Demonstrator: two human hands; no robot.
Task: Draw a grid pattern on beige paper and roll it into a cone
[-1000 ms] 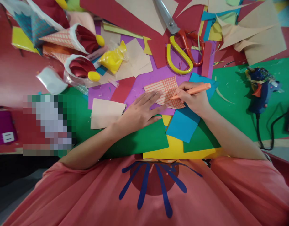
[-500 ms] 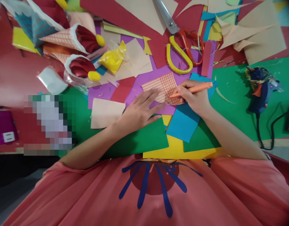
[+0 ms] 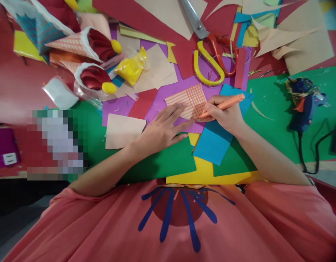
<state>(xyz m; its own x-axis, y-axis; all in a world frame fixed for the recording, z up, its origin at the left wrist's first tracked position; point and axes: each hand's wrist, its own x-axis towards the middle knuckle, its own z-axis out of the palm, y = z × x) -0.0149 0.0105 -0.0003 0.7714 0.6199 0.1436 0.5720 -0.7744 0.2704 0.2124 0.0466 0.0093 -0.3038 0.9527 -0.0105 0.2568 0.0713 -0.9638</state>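
Observation:
An orange marker point(image 3: 231, 102) is held in my right hand point(image 3: 225, 112), its tip low on a cream paper piece point(image 3: 188, 98). That piece has orange lines on its left part and a crossed orange grid on its right. My left hand point(image 3: 165, 125) lies flat with fingers spread, its fingertips over the paper's lower left part. Purple paper point(image 3: 159, 100) is under the piece. A blue sheet point(image 3: 213, 142) lies just below my right hand. Beside my left wrist is a plain cream piece point(image 3: 122, 131).
Large scissors point(image 3: 208, 63) lie beyond the hands. Paper cones point(image 3: 75, 45) and a yellow packet point(image 3: 132, 67) are at upper left. A blue glue gun point(image 3: 303, 109) with a black cable is on the right. Cream scraps point(image 3: 301, 40) lie at upper right.
The marker tip has moved slightly down and right on the paper, and the marker's back end has shifted a little left. My left hand has stayed in place.

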